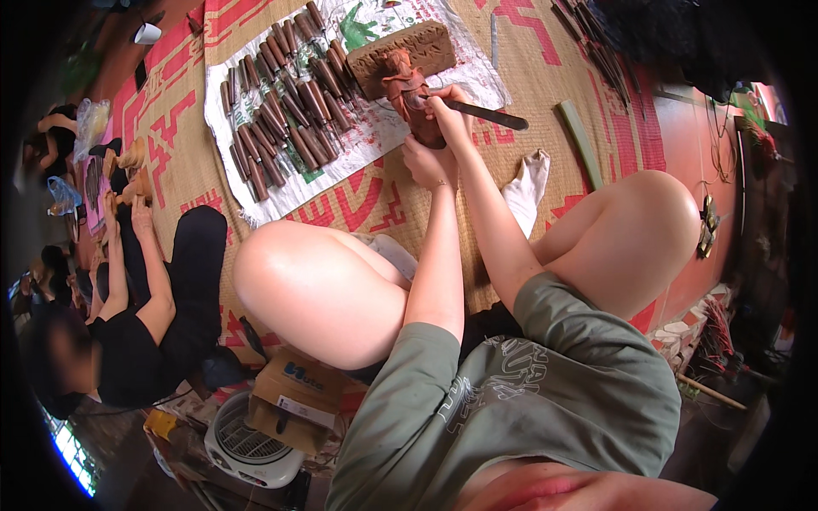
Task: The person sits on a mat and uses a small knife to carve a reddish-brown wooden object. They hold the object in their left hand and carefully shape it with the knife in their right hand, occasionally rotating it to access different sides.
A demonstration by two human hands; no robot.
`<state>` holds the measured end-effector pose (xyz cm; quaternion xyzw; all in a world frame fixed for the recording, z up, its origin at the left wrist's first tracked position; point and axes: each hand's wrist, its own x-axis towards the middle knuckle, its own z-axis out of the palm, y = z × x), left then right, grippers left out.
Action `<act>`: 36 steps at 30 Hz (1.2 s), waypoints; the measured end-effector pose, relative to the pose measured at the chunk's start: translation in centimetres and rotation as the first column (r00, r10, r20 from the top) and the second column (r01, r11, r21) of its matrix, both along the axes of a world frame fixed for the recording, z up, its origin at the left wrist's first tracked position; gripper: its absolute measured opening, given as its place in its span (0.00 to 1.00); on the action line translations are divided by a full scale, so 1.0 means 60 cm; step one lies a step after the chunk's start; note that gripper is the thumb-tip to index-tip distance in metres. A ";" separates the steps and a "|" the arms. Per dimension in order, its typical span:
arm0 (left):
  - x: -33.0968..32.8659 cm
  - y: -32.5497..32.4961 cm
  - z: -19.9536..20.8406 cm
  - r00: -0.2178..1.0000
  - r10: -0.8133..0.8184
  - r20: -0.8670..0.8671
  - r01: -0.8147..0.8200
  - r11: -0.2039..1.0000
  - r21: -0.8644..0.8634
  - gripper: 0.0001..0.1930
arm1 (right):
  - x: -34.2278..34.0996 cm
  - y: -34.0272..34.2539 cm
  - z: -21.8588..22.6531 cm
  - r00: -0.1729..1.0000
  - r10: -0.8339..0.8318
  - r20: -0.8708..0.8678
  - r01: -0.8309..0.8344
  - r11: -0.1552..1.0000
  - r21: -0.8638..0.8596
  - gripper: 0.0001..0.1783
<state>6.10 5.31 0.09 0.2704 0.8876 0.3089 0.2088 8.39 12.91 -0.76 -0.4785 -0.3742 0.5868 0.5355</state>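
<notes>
In front of me is a reddish-brown carved wooden figure (406, 85), with its top end by a block with a carved-looking face (433, 49). My left hand (429, 162) is closed around the figure's lower end. My right hand (452, 112) is closed on a slim carving tool (490, 113), whose dark, flat, round-ended back part sticks out to the right. The tool's working end is at the figure's side, partly hidden by my fingers. Left of the figure, several carving tools with brown handles (294, 106) lie in rows on a white printed cloth (302, 189).
A patterned straw mat (358, 200) spreads under everything. On the right lie a green strip (580, 145) and a bundle of thin dark rods (601, 55). At the left a person in black (136, 341) handles a wooden piece (132, 156). A cardboard box (294, 396) stands behind my left knee.
</notes>
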 end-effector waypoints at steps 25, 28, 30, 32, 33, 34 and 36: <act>0.014 0.005 0.000 0.995 0.001 -0.097 -0.004 1.000 -0.030 0.22 | -0.001 0.013 -0.013 0.998 -0.036 -0.060 0.033 0.998 -0.049 0.06; 0.014 0.008 -0.006 0.996 0.027 -0.082 -0.032 0.997 -0.066 0.20 | -0.012 0.017 -0.007 0.997 -0.042 -0.066 0.038 0.997 -0.068 0.06; 0.015 0.008 -0.005 0.997 0.019 -0.068 -0.025 0.996 -0.086 0.20 | -0.015 0.016 -0.005 0.998 -0.056 -0.033 0.054 0.996 -0.074 0.06; 0.014 0.007 -0.001 0.998 0.011 -0.062 -0.017 0.995 -0.095 0.20 | -0.017 0.017 -0.006 0.998 -0.063 -0.025 0.061 0.995 -0.080 0.06; 0.014 0.007 0.001 0.998 0.006 -0.062 -0.012 0.995 -0.095 0.20 | -0.016 0.019 -0.007 0.997 -0.063 -0.033 0.060 0.995 -0.083 0.06; 0.014 0.006 0.003 0.998 0.001 -0.063 -0.007 0.995 -0.095 0.20 | -0.015 0.020 -0.009 0.997 -0.062 -0.041 0.059 0.995 -0.086 0.06; 0.015 0.005 -0.004 0.995 0.006 -0.104 -0.012 0.998 -0.060 0.19 | -0.013 0.019 -0.013 0.998 -0.061 -0.030 0.058 0.993 -0.101 0.06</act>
